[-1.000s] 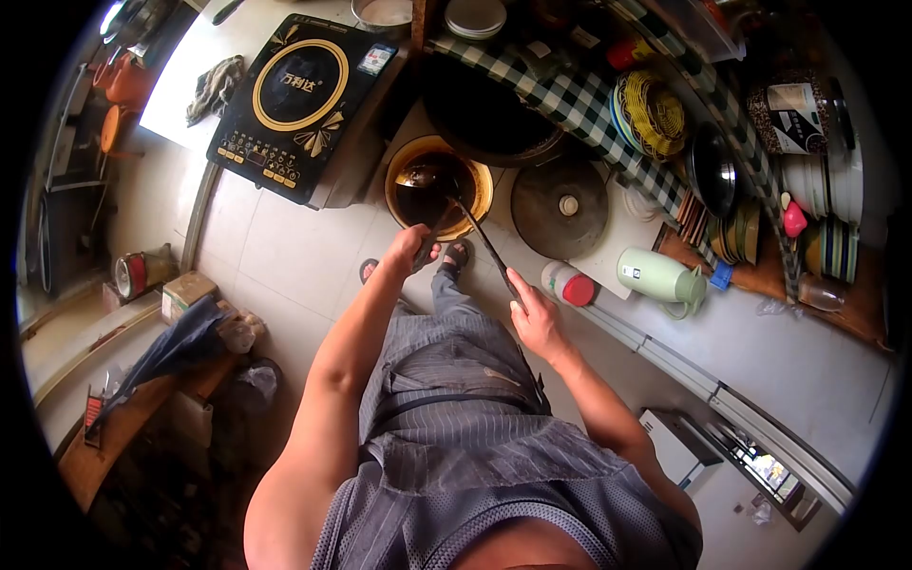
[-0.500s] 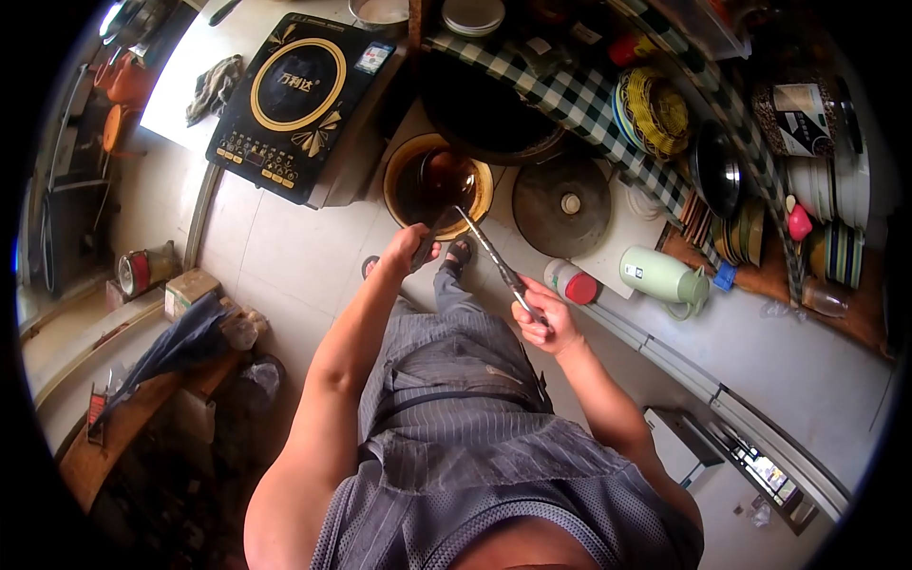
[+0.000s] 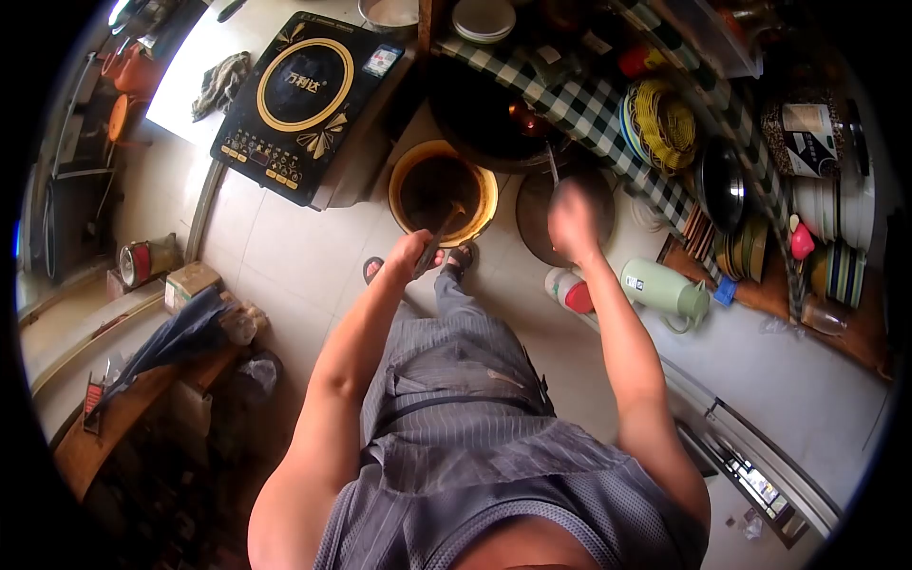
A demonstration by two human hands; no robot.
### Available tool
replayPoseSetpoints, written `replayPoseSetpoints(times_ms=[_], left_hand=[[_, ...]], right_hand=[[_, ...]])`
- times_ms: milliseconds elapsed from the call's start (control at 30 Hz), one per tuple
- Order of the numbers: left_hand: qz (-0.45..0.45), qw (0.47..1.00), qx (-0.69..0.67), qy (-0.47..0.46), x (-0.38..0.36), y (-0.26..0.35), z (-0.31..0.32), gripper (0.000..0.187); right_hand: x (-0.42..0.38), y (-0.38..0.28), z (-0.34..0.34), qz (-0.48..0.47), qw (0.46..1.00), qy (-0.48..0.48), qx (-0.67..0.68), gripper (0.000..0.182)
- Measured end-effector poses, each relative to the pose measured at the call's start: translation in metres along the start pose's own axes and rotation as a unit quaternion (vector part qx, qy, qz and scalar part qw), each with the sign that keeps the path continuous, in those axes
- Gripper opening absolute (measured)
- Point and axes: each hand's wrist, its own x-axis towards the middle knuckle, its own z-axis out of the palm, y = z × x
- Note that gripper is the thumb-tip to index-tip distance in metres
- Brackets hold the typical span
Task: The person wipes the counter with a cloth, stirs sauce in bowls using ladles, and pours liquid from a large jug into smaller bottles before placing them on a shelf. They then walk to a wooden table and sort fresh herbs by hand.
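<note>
My left hand is closed around a dark long-handled utensil. The utensil's tip reaches over the near rim of a yellow-rimmed pot, which has dark contents. My right hand, smeared by motion, grips the handle of a ladle. The ladle's bowl shines reddish brown and hangs over the large dark wok behind the pot. Beneath my right hand lies a round dark lid, partly hidden.
A black induction cooktop stands at the left. Near my right forearm are a red-lidded jar and a pale green thermos jug. Checkered cloth edges the shelf, with a yellow woven basket and dishes beyond.
My right hand has moved forward and right, carrying the ladle from the pot to over the wok. My left hand stays near the pot's front, still holding its utensil.
</note>
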Motion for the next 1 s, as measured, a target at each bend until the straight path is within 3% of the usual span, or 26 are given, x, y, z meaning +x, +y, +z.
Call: replayPoseSetpoints(times_ms=[33, 100, 167, 200, 267, 300, 367, 400, 533, 1000], left_hand=[[-0.003, 1.000, 0.003, 0.006, -0.001, 0.001, 0.001, 0.026], [-0.005, 1.000, -0.003, 0.001, -0.002, 0.000, -0.001, 0.027], [-0.005, 1.000, 0.002, 0.000, -0.008, 0.001, 0.003, 0.027], [-0.004, 1.000, 0.002, 0.000, -0.008, 0.001, 0.003, 0.027], [-0.002, 1.000, 0.004, 0.000, -0.006, -0.001, 0.003, 0.027], [-0.001, 1.000, 0.004, -0.001, -0.007, 0.000, 0.004, 0.027], [-0.021, 1.000, -0.002, 0.007, -0.008, 0.001, 0.006, 0.025], [-0.019, 1.000, -0.001, 0.005, -0.008, 0.002, 0.006, 0.025], [-0.018, 1.000, 0.006, -0.004, -0.006, 0.002, 0.004, 0.026], [-0.006, 1.000, 0.010, -0.025, 0.002, -0.002, 0.000, 0.026]], right_hand=[[0.027, 0.023, -0.004, -0.087, 0.991, 0.020, -0.103, 0.013], [0.028, 0.013, 0.011, -0.070, 0.995, 0.030, -0.069, 0.007], [0.045, 0.027, 0.013, -0.054, 0.997, 0.040, -0.033, 0.013], [0.069, 0.066, 0.004, -0.157, 0.984, -0.045, -0.079, 0.012], [0.040, 0.014, 0.020, 0.025, 0.995, -0.094, -0.006, 0.005], [0.029, -0.008, 0.024, 0.024, 0.995, -0.094, -0.006, 0.005], [0.021, -0.027, 0.027, 0.197, 0.957, -0.059, 0.202, 0.018], [0.023, -0.024, 0.021, 0.207, 0.942, -0.110, 0.241, 0.023], [0.016, -0.015, 0.010, 0.228, 0.895, -0.165, 0.347, 0.025], [-0.023, -0.029, -0.002, 0.204, 0.895, -0.180, 0.353, 0.035]])
